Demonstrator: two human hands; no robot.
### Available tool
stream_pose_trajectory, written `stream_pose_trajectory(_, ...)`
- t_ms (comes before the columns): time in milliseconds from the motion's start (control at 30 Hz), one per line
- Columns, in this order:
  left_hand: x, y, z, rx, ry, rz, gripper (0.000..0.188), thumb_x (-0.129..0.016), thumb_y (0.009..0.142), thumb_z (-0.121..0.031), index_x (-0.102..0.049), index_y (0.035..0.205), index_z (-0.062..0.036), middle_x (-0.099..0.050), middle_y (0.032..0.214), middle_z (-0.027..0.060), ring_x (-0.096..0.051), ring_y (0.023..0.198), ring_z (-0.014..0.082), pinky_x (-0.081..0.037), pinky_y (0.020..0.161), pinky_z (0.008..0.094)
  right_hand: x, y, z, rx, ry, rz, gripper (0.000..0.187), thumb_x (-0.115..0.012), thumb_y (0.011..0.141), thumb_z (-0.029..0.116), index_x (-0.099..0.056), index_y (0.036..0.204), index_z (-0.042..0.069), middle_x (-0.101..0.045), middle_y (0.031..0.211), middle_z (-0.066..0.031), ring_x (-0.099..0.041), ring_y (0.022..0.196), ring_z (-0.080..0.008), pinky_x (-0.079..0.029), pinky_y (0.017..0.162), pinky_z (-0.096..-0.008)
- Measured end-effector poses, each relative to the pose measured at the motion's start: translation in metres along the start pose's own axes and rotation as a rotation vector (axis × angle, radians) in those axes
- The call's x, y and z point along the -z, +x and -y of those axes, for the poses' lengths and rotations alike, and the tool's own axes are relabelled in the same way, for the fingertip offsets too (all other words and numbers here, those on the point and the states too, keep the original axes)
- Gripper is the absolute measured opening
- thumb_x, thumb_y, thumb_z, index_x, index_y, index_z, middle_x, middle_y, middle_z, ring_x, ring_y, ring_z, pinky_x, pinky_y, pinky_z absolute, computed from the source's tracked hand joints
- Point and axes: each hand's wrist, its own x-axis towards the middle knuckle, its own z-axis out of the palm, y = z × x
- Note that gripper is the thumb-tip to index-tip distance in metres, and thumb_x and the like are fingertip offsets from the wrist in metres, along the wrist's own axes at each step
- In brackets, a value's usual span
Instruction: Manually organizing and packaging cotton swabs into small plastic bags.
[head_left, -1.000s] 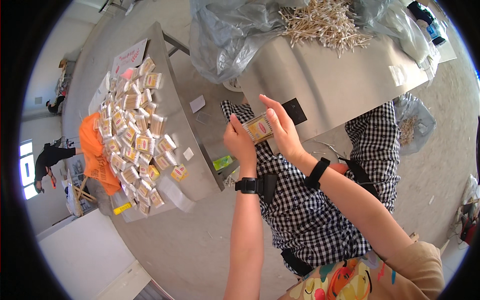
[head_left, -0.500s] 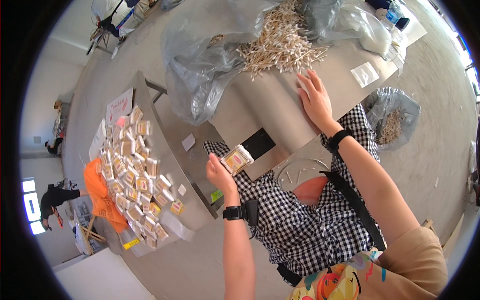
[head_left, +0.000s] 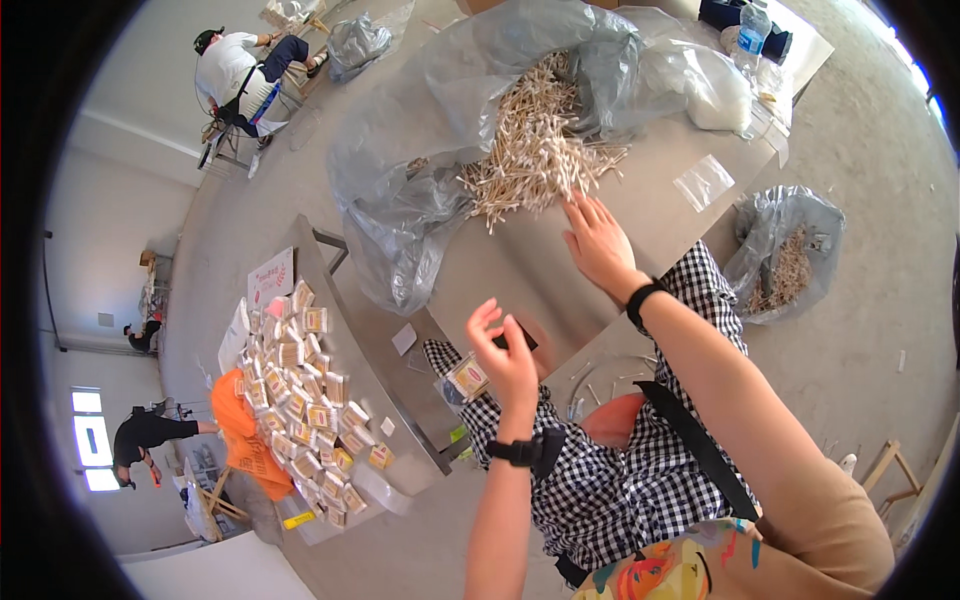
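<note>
Tables in a bright grey room.
I am seeing my left hand [head_left: 508, 352] pinching a small packet [head_left: 466, 378], right hand [head_left: 598, 240] spreading by the stick pile [head_left: 535, 150]; yellow packets [head_left: 300, 400] are lying on the side table [head_left: 350, 300].

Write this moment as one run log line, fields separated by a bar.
left hand: holds small packet | right hand: on metal table, at pile of wooden sticks | filled packets heap: person's left
</note>
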Motion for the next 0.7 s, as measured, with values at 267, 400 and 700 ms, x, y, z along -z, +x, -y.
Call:
stream_pose_trajectory(267, -0.057, 0.017, 0.033, -0.051, 0.095, 0.045, 0.039, -0.065, 0.093, -0.015, -0.052, 0.126, 0.0012, -0.059, 0.123, 0.0164, -0.059, 0.113, 0.0318, -0.047, 0.097, 0.0413, 0.03, -0.048, 0.042, 0.163, 0.414, 0.031, 0.045, -0.068, 0.083, 0.016, -0.059, 0.126, 0.009, -0.059, 0.127, -0.0135, -0.057, 0.118, -0.034, -0.044, 0.107, -0.0432)
stream_pose_trajectory(400, -0.062, 0.015, 0.031, -0.054, 0.109, 0.038, 0.038, -0.065, 0.094, -0.018, -0.054, 0.125, 0.0013, -0.06, 0.12, 0.018, -0.059, 0.112, 0.033, -0.047, 0.097, 0.041, 0.037, -0.044, 0.04, 0.128, 0.527, 0.043, 0.033, -0.067, 0.081, 0.009, -0.061, 0.113, 0.008, -0.061, 0.123, -0.0126, -0.059, 0.113, -0.0341, -0.047, 0.101, -0.0428)
stream_pose_trajectory(700, -0.061, 0.017, 0.022, -0.325, 0.495, 0.204, 0.055, -0.057, 0.098, -0.027, -0.045, 0.15, -0.0186, -0.041, 0.151, 0.0203, -0.042, 0.137, 0.0378, -0.033, 0.112, 0.05, 0.022, -0.018, 0.021, 0.095, 0.708, 0.101, 0.025, -0.055, 0.077, -0.005, -0.061, 0.1, 0.002, -0.062, 0.106, -0.0122, -0.061, 0.1, -0.0357, -0.051, 0.084, -0.0426)
